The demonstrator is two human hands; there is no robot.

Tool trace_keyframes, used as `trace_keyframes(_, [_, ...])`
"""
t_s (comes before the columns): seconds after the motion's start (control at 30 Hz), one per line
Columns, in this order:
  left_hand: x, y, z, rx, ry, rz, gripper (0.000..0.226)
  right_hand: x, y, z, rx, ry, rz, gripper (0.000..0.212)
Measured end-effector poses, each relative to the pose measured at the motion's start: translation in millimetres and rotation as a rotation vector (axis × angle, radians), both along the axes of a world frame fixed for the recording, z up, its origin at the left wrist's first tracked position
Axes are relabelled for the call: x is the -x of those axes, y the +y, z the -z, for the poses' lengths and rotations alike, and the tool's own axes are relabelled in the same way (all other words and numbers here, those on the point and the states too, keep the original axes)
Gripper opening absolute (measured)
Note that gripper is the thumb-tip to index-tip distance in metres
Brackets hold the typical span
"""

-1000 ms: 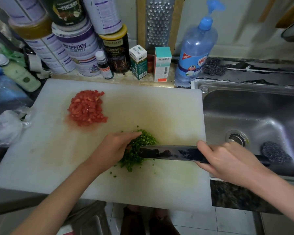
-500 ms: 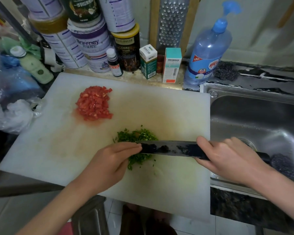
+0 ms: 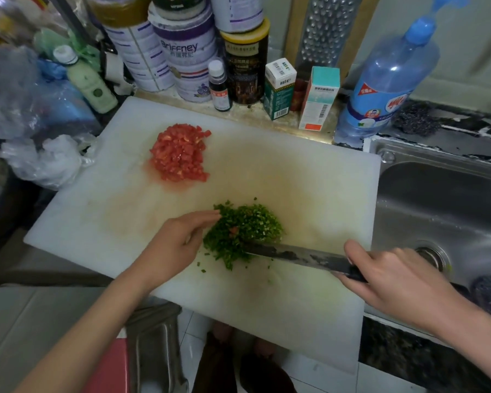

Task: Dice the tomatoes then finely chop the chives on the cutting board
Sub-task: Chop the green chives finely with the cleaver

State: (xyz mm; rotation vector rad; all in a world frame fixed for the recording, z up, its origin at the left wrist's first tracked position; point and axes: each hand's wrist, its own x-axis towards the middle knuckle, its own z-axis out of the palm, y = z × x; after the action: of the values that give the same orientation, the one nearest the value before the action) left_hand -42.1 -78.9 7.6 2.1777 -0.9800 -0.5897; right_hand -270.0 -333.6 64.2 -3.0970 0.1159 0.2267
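A white cutting board [image 3: 111,211] carries a heap of diced tomato [image 3: 179,156] at its far left and a pile of chopped green chives [image 3: 245,228] near the middle. My right hand [image 3: 397,282] grips the handle of a dark cleaver [image 3: 298,256], whose blade lies along the near edge of the chives. My left hand [image 3: 179,245] rests on the board with straight fingers against the left side of the chive pile. One red tomato bit sits among the chives.
Cans, a small dark bottle [image 3: 219,86], two cartons and a blue pump bottle [image 3: 386,80] line the back edge. A steel sink [image 3: 437,199] with scouring pads lies to the right. Plastic bags [image 3: 40,160] crowd the left. The board's near edge overhangs the floor.
The cleaver has pulled back toward me off the chives, uncovering most of the pile. My left hand slid to the pile's left side. The camera has moved closer.
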Motion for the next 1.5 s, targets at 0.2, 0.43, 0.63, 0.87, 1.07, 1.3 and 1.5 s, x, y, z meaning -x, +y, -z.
trace_keyframes(0.2, [22.8, 43.4, 21.9, -0.034, -0.095, -0.303, 0.029, 6.4, 35.1, 22.5, -0.079, 0.019, -0.017, 0.033])
trace_keyframes(0.43, [23.1, 71.7, 35.1, -0.094, -0.021, -0.508, 0.025, -19.0, 98.3, 57.0, -0.491, 0.135, -0.024, 0.026])
trace_keyframes(0.63, [13.2, 85.1, 41.3, -0.063, 0.066, -0.511, 0.026, -42.8, 126.9, 74.6, -0.58, 0.013, 0.115, 0.02])
trace_keyframes(0.87, [2.7, 67.6, 48.7, -0.033, 0.068, -0.397, 0.028, -41.1, 130.8, 51.9, -0.529, -0.077, 0.328, 0.024])
trace_keyframes(1.07, [5.9, 21.4, 53.7, -0.027, 0.095, -0.262, 0.044, -14.3, 152.2, 24.7, -0.778, -0.172, 0.744, 0.011])
trace_keyframes(1.3, [19.9, 3.8, 42.3, 0.053, 0.387, -0.284, 0.057, -0.9, 191.3, 50.4, -0.838, -0.298, 1.236, 0.019])
trace_keyframes(1.5, [16.2, 13.0, 47.8, 0.189, 0.165, -0.253, 0.051, -19.9, 222.5, 65.4, -0.811, -0.354, 1.301, 0.022])
